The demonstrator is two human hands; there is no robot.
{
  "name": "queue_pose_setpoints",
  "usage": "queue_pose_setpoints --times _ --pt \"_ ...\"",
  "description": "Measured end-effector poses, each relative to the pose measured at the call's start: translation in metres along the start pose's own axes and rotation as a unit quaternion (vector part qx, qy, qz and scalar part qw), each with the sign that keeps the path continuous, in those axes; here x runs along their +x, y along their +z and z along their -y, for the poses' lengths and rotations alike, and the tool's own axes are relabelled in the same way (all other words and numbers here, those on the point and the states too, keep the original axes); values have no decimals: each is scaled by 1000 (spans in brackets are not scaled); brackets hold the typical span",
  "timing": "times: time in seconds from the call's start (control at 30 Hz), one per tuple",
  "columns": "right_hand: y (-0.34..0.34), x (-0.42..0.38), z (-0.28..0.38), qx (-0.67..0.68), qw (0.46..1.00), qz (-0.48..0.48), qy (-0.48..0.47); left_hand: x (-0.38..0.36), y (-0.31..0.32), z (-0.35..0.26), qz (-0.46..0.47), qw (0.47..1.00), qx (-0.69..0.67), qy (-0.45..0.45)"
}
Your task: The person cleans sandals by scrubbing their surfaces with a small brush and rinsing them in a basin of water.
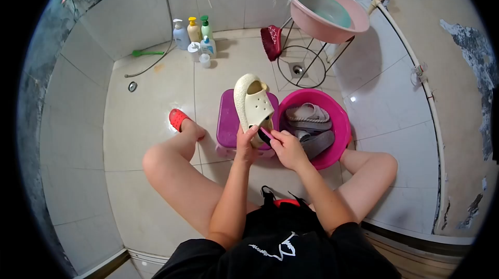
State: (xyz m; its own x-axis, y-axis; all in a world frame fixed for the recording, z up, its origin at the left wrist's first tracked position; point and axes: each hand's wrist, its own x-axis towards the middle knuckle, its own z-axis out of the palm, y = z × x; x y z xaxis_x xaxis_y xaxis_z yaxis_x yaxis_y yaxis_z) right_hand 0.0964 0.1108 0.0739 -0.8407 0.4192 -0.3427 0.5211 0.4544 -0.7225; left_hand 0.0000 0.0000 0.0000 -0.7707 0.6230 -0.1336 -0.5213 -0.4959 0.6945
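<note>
My left hand (247,145) is closed round the toe or lower end of a cream clog (255,103), which is tilted up above a purple-topped stool (228,115). Vent holes and a strap show on the clog. Between the fingers of my right hand (289,150) is a pink-handled brush (266,133), its dark bristle part against the clog's lower end. Just right of the clog stands a bright pink basin (343,123) with grey slippers (318,144) and a lighter sandal (309,113) in it.
Several pump bottles (194,30) stand by the back wall near a hose (167,14) and a green brush (148,53). At the back right, a pale pink basin (332,28) of water rests on a metal stand (312,63), above a floor drain (297,69).
</note>
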Motion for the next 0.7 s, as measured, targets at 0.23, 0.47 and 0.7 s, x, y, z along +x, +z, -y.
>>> queue_pose_setpoints --times 0.23,0.47,0.7 --pt "-12 0 3 207 962 136 -114 -4 -5 -12 7 1000 3 3" --pt "-33 -11 4 -387 866 -50 -313 -1 23 -25 -53 982 162 -79" --pt "-7 -7 -15 25 971 63 -228 -8 18 -14 -85 984 145 -66"
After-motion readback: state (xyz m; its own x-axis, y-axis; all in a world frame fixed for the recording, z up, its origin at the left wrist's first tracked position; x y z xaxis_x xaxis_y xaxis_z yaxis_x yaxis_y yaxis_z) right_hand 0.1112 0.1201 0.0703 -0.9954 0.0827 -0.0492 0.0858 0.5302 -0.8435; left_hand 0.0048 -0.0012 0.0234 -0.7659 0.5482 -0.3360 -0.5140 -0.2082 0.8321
